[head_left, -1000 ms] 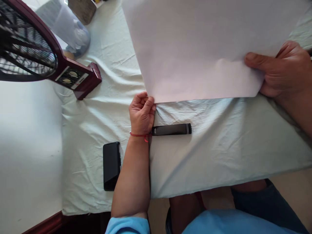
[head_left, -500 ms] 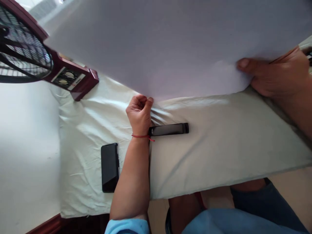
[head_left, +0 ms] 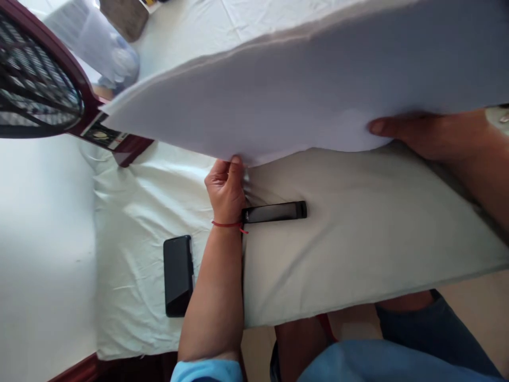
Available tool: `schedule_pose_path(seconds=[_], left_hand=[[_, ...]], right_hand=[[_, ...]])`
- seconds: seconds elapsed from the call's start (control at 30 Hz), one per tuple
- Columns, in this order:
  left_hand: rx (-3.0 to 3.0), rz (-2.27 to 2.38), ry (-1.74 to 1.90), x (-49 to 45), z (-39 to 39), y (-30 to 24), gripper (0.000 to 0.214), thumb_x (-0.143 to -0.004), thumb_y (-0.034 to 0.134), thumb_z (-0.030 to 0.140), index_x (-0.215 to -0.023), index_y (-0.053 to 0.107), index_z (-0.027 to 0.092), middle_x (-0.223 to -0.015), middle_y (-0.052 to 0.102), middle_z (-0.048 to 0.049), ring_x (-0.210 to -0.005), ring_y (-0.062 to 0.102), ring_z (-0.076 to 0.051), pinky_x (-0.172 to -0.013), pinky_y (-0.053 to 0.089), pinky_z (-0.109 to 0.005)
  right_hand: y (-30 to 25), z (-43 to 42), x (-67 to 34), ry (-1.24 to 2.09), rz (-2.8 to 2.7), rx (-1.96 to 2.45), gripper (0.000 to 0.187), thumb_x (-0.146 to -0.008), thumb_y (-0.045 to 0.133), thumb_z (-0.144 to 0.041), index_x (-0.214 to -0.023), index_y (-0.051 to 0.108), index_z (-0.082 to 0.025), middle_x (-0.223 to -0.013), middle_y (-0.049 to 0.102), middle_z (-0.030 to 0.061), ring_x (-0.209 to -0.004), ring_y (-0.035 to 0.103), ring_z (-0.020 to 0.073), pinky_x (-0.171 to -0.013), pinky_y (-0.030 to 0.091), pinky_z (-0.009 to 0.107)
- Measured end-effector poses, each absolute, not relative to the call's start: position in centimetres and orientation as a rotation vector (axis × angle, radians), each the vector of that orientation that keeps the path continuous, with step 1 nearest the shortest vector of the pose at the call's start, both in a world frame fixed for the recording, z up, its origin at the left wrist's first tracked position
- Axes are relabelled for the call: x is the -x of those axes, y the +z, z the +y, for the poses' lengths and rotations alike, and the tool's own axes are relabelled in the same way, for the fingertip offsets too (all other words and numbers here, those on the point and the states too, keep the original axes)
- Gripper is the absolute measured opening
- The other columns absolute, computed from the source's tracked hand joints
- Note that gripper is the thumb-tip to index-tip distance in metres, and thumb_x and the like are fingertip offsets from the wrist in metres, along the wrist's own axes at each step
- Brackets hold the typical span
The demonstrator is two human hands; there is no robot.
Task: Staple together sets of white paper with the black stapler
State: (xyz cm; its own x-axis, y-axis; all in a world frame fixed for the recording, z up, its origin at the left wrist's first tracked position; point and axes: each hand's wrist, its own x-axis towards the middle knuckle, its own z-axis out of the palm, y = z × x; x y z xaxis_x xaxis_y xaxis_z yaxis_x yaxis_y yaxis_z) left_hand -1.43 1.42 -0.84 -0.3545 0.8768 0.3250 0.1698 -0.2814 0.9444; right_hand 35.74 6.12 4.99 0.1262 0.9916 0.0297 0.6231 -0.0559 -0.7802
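Note:
Both of my hands hold a large white stack of paper (head_left: pixel 286 101) by its near edge, tilted up over the table. My left hand (head_left: pixel 225 185) pinches the near left corner, thumb on top, with a red string at the wrist. Along the right part of the same edge, my right hand (head_left: pixel 433 132) grips with its thumb stretched over the face; its other fingers are hidden behind the paper. Just beside my left wrist lies a slim black stapler (head_left: pixel 274 212). Left of my forearm a black phone (head_left: pixel 178 276) rests on the cloth.
A pale cloth (head_left: pixel 358 228) covers the table, whose near edge runs above my legs. At the far left stands a dark red electric mosquito racket (head_left: pixel 91 116), close to the paper's left corner. Behind it is a clear plastic container (head_left: pixel 99 48).
The paper's far edge has come down toward me, uncovering the cloth and container behind. My right hand has shifted slightly left. My left hand has barely moved.

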Motion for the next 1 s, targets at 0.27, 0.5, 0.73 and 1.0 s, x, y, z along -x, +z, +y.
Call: schedule_pose_path(seconds=[0.27,0.5,0.73,1.0], left_hand=[[-1.383,1.501,1.665,1.66,1.26,-0.87,0.059,-0.095,0.089,0.072,-0.076,0.063,0.023,-0.071,0.044,0.0048,-0.063,0.043,-0.011,-0.059,0.039,-0.025],[-1.44,1.471,1.646,1.39,1.16,-0.37,0.052,-0.091,0.093,0.068,-0.081,0.075,0.02,-0.079,0.059,0.0027,-0.077,0.05,-0.012,-0.073,0.046,-0.023],[-1.46,1.569,1.571,1.62,1.21,0.02,0.058,-0.088,0.09,0.077,-0.084,0.081,0.021,-0.08,0.066,0.0012,-0.078,0.054,-0.014,-0.074,0.049,-0.024],[-1.388,1.549,1.568,1.48,1.43,-0.06,0.056,-0.082,0.095,0.076,-0.086,0.082,0.022,-0.085,0.074,-0.0002,-0.081,0.061,-0.014,-0.08,0.054,-0.026]], right_hand=[[5.09,6.3,-35.14,0.951,-1.529,1.378,0.038,-0.079,0.076,-0.043,-0.11,0.068,-0.022,-0.119,0.065,-0.0036,-0.115,0.063,0.0097,-0.103,0.051,0.02],[4.61,6.92,-35.62,1.07,-1.529,1.339,0.037,-0.081,0.075,-0.047,-0.101,0.071,-0.016,-0.106,0.067,0.0004,-0.086,0.063,0.0046,-0.072,0.051,0.013],[5.15,6.52,-35.51,0.845,-1.704,1.546,0.048,-0.082,0.069,-0.054,-0.079,0.064,-0.007,-0.073,0.054,-0.003,-0.069,0.049,0.0004,-0.063,0.042,0.012],[4.62,6.99,-35.8,1.023,-1.577,1.357,0.04,-0.081,0.075,-0.045,-0.096,0.067,-0.009,-0.104,0.065,0.0006,-0.09,0.062,0.0044,-0.089,0.053,0.018]])
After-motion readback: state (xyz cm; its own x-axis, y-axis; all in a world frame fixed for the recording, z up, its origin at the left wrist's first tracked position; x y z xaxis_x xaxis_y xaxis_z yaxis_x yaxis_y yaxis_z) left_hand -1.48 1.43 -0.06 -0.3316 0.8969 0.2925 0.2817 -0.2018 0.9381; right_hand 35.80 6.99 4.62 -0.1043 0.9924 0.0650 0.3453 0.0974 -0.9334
